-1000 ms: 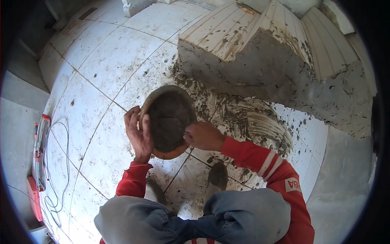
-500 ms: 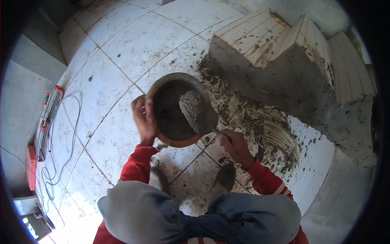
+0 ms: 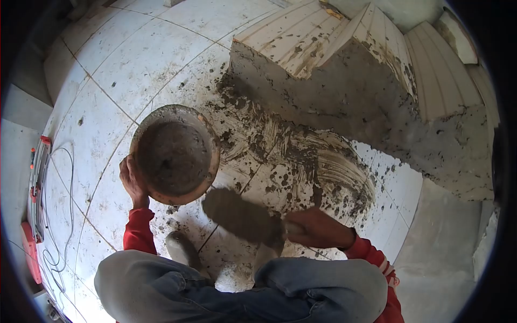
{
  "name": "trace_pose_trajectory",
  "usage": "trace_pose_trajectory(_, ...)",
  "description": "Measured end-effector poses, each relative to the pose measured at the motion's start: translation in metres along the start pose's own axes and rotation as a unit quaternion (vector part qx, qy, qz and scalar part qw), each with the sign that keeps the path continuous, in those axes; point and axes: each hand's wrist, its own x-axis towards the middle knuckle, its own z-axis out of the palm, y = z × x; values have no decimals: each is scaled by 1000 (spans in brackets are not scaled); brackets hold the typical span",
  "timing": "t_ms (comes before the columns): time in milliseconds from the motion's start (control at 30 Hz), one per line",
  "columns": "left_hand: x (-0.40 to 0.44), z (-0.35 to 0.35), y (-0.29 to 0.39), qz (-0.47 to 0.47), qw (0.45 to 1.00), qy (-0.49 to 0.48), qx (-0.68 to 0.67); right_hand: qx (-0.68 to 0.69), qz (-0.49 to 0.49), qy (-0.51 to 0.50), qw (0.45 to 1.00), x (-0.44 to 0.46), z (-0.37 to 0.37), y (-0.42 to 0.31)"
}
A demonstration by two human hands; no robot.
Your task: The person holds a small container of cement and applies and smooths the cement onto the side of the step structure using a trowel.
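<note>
In the head view, a round mortar bowl [image 3: 211,144], its inside coated grey, rests on the tiled floor before me. My left hand [image 3: 134,182] is closed on its lower left rim, fingers on the outer side. My right hand [image 3: 319,227] is wrapped around the handle of a trowel [image 3: 245,219], clear of the bowl on its lower right. The blade points left above my boots and looks grey-brown, slightly blurred. I cannot tell how much mortar lies on it.
Tiled steps [image 3: 301,37] with a grey mortared side [image 3: 344,99] rise at the right. Smeared mortar [image 3: 339,172] covers the floor tiles below them. A tile cutter [image 3: 39,185], a loose cable [image 3: 71,177] and a red object [image 3: 30,250] lie at the left.
The trowel, which was inside the bowl with wet mortar on its blade, is now out of it, lower and to the right. My view has shifted right, and my left hand still holds the bowl.
</note>
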Motion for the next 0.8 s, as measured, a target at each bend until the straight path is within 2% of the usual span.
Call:
trace_pose_trajectory(33, -1, 2, -4, -1, 1000, 5, 1, 118, 38, -119, 985, 0, -11, 4)
trace_pose_trajectory(67, 0, 5, -8, -46, 998, 1, -40, 231, 76, -235, 941, -2, -22, 11)
trace_pose_trajectory(100, 3, 6, -10, -88, 993, -4, -82, 311, 104, -246, 912, -8, -20, 44)
trace_pose_trajectory(133, 4, 5, -10, -87, 993, -6, -82, 276, 204, -179, 922, -2, -40, 55)
trace_pose_trajectory(200, 2, 4, -8, -71, 994, 2, -79, 295, 288, 16, 911, 3, -78, 111)
trace_pose_trajectory(267, 3, 3, -11, -90, 992, -12, -87, 238, 306, 132, 912, 2, -125, 112)
trace_pose_trajectory(300, 1, 0, -13, -116, 989, -24, -91, 239, 307, 130, 912, -8, -139, 96)
trace_pose_trajectory(367, -1, -1, -3, -116, 989, -23, -92, 301, 204, 176, 915, -36, -152, 64)
trace_pose_trajectory(400, 1, -1, 2, -113, 989, -19, -96, 301, 204, 179, 914, -44, -144, 61)
trace_pose_trajectory(467, 2, 2, -2, -107, 990, -18, -87, 369, 173, 221, 886, -61, -118, 66)
trace_pose_trajectory(500, 3, 2, -4, -103, 992, -14, -77, 428, 164, 225, 860, -69, -94, 92)
trace_pose_trajectory(567, 1, 3, 1, -67, 997, -3, -39, 321, 144, 363, 863, -69, -8, 146)
trace_pose_trajectory(633, 1, 0, 1, -27, 1000, 8, -3, 183, 177, 293, 922, -42, 26, 141)
trace_pose_trajectory(700, 2, 1, -6, -92, 990, -15, -103, -106, 189, 308, 926, -5, 55, 137)
trace_pose_trajectory(733, 2, -1, -13, -119, 984, -40, -128, -105, 187, 345, 914, 14, 61, 132)
trace_pose_trajectory(800, 0, 2, -15, -110, 984, -31, -134, -97, 190, 391, 895, 47, 62, 137)
